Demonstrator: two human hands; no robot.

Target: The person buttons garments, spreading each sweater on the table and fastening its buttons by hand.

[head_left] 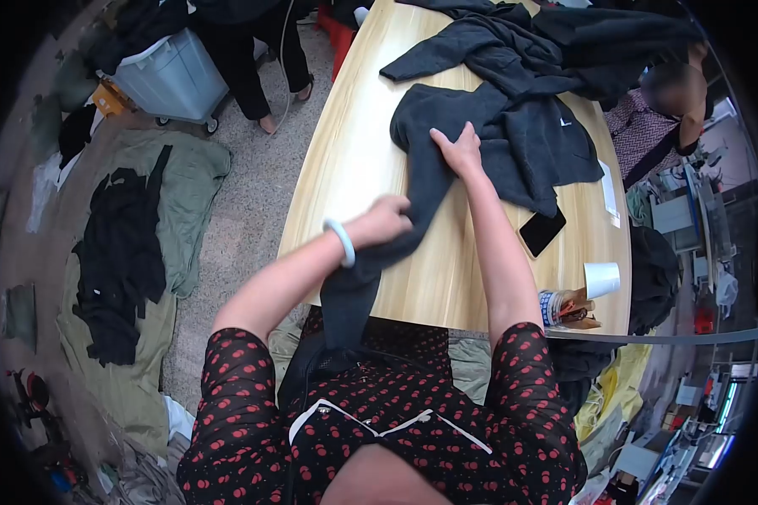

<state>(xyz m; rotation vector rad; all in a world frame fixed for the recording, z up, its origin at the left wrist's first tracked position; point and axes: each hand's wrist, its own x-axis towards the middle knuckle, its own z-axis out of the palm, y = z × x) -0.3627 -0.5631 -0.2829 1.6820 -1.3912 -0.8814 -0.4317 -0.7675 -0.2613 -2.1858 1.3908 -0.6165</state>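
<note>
A dark sweatshirt-like garment (522, 139) with a small white mark lies on the wooden table (358, 143). One long sleeve of it runs toward me and hangs over the front edge. My right hand (461, 153) rests on the upper part of this sleeve, thumb and fingers spread. Beside the middle of the sleeve is my left hand (381, 220), a pale bracelet (340, 242) on its wrist. Its fingers are curled and slightly blurred at the cloth's edge; what they hold, if anything, is hidden.
More dark garments (480, 46) lie at the table's far end. A phone (542, 231), a white cup (601, 279) and a holder with tools (564, 310) are at right. Another person (648, 126) is beyond the right edge. A grey bin (170, 76) on wheels stands at left.
</note>
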